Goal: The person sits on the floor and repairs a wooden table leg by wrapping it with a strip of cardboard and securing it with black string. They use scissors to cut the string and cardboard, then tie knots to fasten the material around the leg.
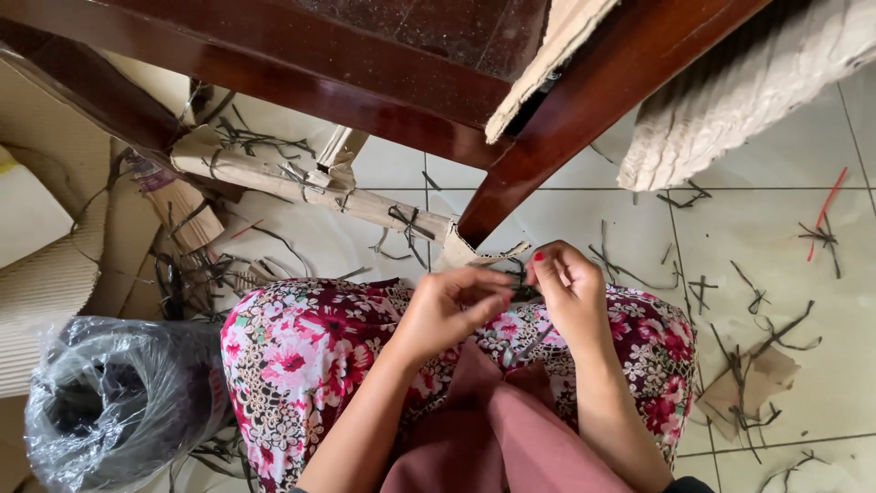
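Note:
My left hand [447,309] and my right hand [568,290] meet over my lap, which is covered by floral cloth [301,356]. Both pinch a thin dark strip [516,285] at the near end of a long rolled cardboard tube [301,187]. The tube runs from my hands up to the left, bound at intervals with dark ties. A loose tail of the strip [534,342] hangs below my right hand.
A dark wooden table frame [383,87] crosses above, its leg [547,160] coming down by my hands. Corrugated cardboard rolls lie at right [730,100] and left [36,292]. A plastic bag of dark strips [109,402] sits bottom left. Strip offcuts litter the tiled floor [776,274].

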